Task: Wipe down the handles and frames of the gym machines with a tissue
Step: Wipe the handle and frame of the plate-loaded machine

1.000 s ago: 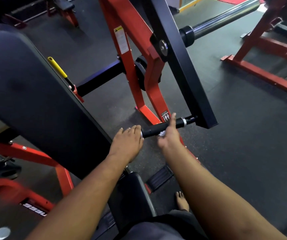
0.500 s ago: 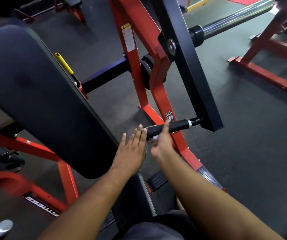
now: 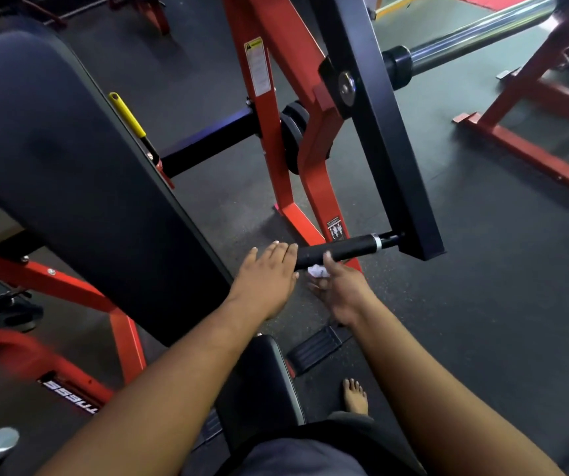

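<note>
Pinching a tissue [image 3: 317, 270] seemingly under the handle [image 3: 338, 250], right hand [image 3: 339, 290]; left hand [image 3: 264, 278] flat, fingers straight.

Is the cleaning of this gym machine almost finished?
Nothing shows as finished. In hand: the right hand holds a tissue under the black handle, while the left hand rests flat at its end. The red frame looks still to do.
</note>
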